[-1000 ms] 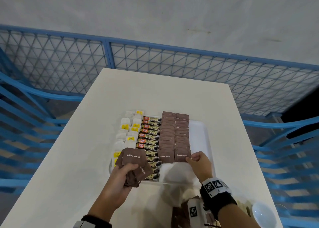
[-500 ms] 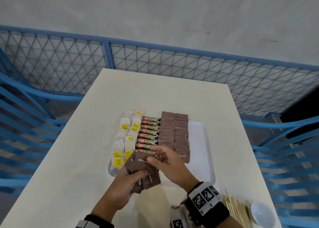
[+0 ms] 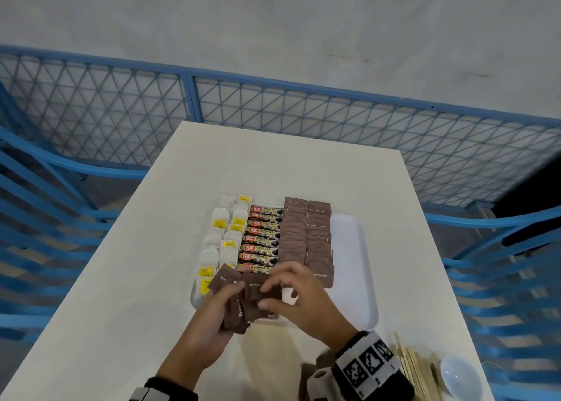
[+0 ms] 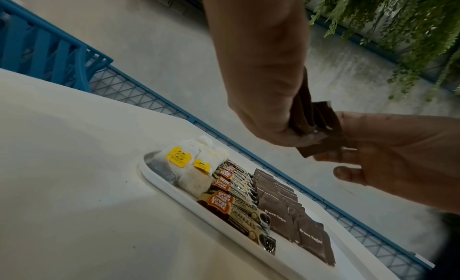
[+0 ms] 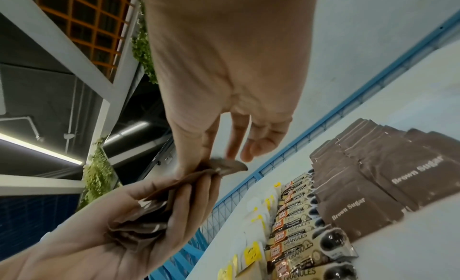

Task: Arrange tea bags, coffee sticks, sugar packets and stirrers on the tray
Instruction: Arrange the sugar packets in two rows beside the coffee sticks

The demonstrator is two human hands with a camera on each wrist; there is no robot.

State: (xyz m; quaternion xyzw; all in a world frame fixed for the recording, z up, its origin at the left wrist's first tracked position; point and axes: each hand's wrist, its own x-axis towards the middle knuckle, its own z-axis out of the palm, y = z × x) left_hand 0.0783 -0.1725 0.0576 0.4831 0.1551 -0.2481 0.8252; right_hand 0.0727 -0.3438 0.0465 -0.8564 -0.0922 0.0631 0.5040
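- A bundle of brown sugar packets point(image 3: 239, 306) sits above the near edge of the white tray point(image 3: 352, 267), gripped in the left hand point(image 3: 209, 324), whose fingers curl around the fanned stack.
- The right hand point(image 3: 300, 300) pinches the top packet of that bundle between thumb and forefinger; its other fingers hang loose.
- On the tray, two columns of sugar packets point(image 3: 306, 236) lie overlapping, right of a column of coffee sticks point(image 3: 262, 239), with tea bags point(image 3: 224, 239) at the left edge.
- The tray's right part is bare.
- Wooden stirrers point(image 3: 416, 370) lie on the table point(image 3: 121, 279) near the right wrist, beside a small white bowl point(image 3: 461, 376).
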